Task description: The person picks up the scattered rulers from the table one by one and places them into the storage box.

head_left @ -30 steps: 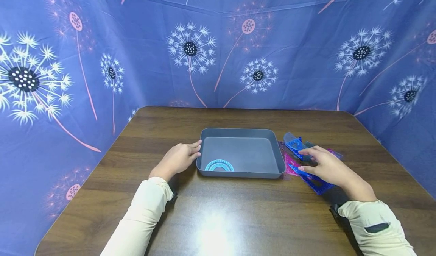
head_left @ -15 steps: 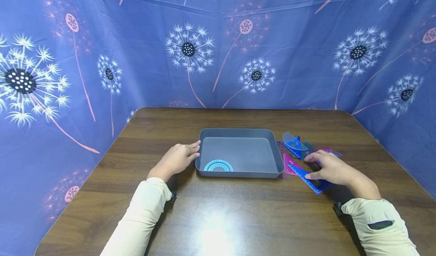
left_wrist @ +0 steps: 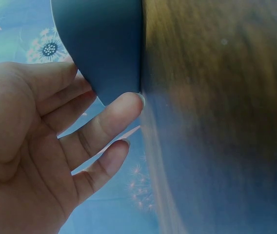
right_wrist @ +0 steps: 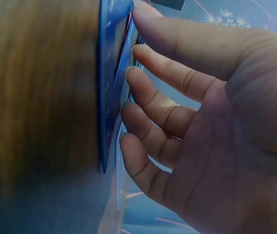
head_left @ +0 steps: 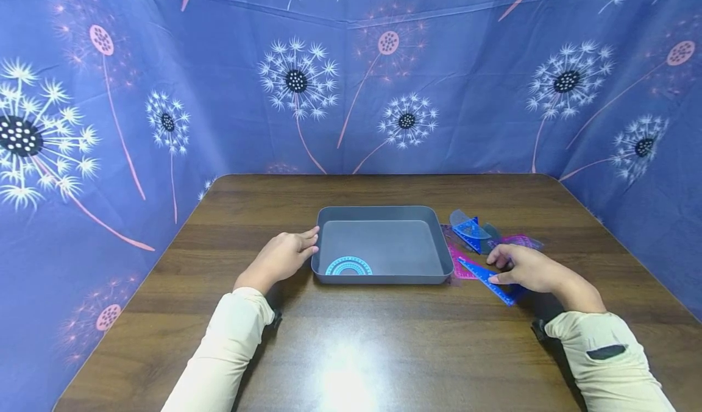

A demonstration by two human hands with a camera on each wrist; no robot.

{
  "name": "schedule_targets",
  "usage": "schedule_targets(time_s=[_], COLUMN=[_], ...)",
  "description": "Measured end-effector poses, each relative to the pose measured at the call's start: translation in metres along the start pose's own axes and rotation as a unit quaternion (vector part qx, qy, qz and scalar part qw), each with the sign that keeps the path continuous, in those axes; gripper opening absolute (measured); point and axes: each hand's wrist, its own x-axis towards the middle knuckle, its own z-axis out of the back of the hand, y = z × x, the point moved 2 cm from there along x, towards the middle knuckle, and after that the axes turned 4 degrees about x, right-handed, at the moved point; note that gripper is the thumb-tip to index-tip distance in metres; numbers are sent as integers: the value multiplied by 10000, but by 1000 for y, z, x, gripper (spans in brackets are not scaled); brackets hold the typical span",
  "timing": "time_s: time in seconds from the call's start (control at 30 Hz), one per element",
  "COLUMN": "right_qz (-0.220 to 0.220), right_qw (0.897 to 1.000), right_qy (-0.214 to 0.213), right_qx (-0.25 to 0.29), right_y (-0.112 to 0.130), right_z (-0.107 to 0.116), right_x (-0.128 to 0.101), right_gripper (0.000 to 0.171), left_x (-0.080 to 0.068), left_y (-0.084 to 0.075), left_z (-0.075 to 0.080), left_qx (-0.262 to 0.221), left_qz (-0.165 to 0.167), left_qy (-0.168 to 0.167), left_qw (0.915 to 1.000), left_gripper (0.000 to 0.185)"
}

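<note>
right hand (head_left: 526, 269) has dropped flat, fingers (right_wrist: 153, 109) spread on the blue set square (head_left: 488, 281) at the tray's 4 o'clock – contact made, nothing lifted | left hand (head_left: 282, 255) unmoved, relaxed fingers against grey tray (head_left: 384, 212) on tabletop (head_left: 351, 345) | protractor (head_left: 348, 267) inside tray, near edge | more rulers (head_left: 471, 229) at 2 o'clock

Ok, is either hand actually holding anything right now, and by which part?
Nothing is gripped. The right hand rests its fingertips on the blue set square, near its upper end. The left hand touches the grey tray at its left wall, fingers straight.
</note>
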Motion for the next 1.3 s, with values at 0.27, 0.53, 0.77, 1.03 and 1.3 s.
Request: schedule_targets(time_s=[0.27,0.53,0.77,1.03,1.3], right_qz=[-428,-570,-614,-671,-741], right_qw=[9989,9979,9977,9975,9970], right_qy=[129,282,266,239,216], right_qx=[-142,78,94,-12,-12], right_y=[5,6,5,5,4], right_z=[1,1,0,0,0], right_x=[-1,-1,0,0,-1], right_gripper=[50,37,36,36,35], left_x=[-1,-1,-1,-1,0], left_y=[0,0,0,-1,-3], left_z=[-1,0,0,2,2], left_qx=[40,-32,6,29,-11], left_qz=[23,90,41,17,62], left_qy=[11,45,-3,-28,32], left_qw=[10000,9999,10000,10000,10000], left_gripper=[38,39,38,37,38])
